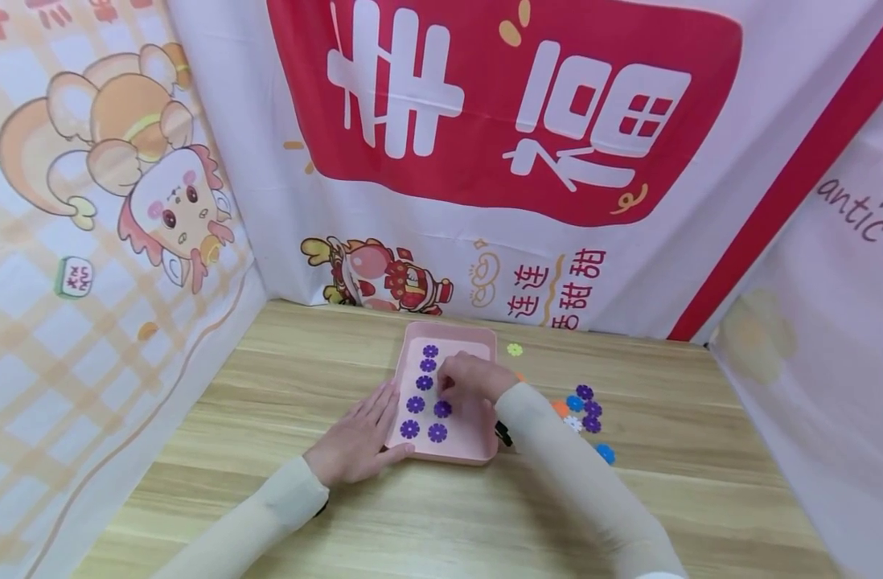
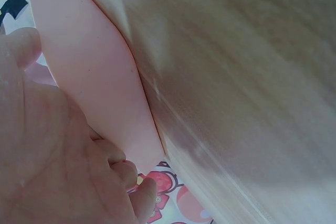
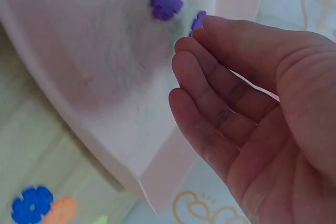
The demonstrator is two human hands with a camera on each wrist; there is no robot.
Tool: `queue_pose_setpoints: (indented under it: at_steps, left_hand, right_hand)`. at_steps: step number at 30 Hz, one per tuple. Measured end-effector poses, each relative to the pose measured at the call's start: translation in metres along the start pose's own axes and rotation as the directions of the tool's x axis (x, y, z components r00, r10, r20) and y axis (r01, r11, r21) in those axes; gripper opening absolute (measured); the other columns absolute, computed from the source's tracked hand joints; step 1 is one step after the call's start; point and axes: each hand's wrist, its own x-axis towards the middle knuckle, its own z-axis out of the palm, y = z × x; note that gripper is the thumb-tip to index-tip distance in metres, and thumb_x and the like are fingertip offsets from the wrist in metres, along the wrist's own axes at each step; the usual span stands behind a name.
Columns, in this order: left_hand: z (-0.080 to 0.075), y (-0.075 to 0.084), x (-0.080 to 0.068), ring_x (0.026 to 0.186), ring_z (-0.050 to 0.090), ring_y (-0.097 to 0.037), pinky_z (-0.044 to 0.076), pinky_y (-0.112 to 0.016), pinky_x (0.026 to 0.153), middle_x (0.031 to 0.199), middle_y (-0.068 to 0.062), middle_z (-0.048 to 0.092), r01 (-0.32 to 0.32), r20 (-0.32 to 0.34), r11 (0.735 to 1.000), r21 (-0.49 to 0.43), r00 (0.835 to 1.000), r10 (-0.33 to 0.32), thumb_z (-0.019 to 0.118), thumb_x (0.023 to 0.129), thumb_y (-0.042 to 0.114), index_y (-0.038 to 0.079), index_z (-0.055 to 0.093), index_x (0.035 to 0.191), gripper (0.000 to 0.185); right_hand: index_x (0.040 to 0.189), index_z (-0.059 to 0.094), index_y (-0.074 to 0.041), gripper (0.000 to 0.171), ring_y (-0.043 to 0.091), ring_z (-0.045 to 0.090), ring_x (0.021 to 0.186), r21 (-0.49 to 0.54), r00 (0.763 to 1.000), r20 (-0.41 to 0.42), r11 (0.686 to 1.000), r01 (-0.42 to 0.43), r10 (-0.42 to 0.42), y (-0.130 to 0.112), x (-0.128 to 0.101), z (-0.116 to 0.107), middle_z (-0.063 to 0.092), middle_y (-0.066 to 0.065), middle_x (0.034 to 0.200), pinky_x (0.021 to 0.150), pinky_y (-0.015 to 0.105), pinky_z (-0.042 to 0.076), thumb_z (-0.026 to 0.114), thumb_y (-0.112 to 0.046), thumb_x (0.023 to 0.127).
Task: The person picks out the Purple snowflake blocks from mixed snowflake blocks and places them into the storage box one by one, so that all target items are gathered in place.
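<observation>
Purple flower pieces [image 1: 416, 404] line the pink tray [image 1: 478, 430]! Left hand [image 1: 355, 441] lies against its side, grip released; right hand [image 1: 474, 376] is among them, its grip pinching one or not, can't tell.

A shallow, rectangular pink plastic-looking tray [image 1: 474, 434] lies flat, lengthwise from six o'clock to twelve. From here I can see five flat, purple, flower-shaped discs [image 1: 416, 404] lining its nine-o'clock side, and two matching discs [image 1: 437, 433] beside them, towards six o'clock.
</observation>
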Motion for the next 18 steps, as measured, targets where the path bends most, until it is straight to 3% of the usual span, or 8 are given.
queue_pose_setpoints:
  at_steps: [8,13,18]
  left_hand:
    - [-0.003,0.001,0.000,0.165,0.012,-0.040,0.019,-0.057,0.134,0.177,-0.023,0.010,0.002,0.018,1.000,0.013,1.000,-0.002,0.042,0.107,0.064,-0.003,0.017,0.167,0.093]
    - [-0.004,0.000,-0.001,0.165,0.012,-0.040,0.020,-0.057,0.134,0.177,-0.022,0.010,0.002,0.013,1.000,0.023,1.000,-0.002,0.042,0.107,0.065,-0.003,0.017,0.167,0.093]
    - [-0.003,0.000,-0.001,0.165,0.012,-0.041,0.020,-0.057,0.134,0.177,-0.023,0.009,-0.013,0.016,1.000,0.023,1.000,0.012,0.041,0.108,0.064,-0.003,0.017,0.167,0.093]
  right_hand:
    - [0.112,0.077,-0.005,0.017,0.015,0.070,0.096,-0.095,0.992,-0.079,0.991,0.096,-0.103,0.010,-0.027,-0.026,0.077,0.006,0.108,0.092,0.031,0.062,0.077,-0.009,0.095]
    - [0.117,0.075,-0.006,0.022,0.016,0.069,0.099,-0.095,0.989,-0.123,0.993,0.068,-0.080,0.036,-0.047,-0.044,0.076,0.009,0.112,0.094,0.034,0.062,0.077,-0.009,0.095]
    - [0.114,0.075,-0.008,0.018,0.016,0.069,0.097,-0.108,0.983,-0.182,0.994,0.011,-0.031,0.078,-0.077,-0.054,0.076,0.005,0.106,0.092,0.038,0.063,0.077,-0.010,0.096]
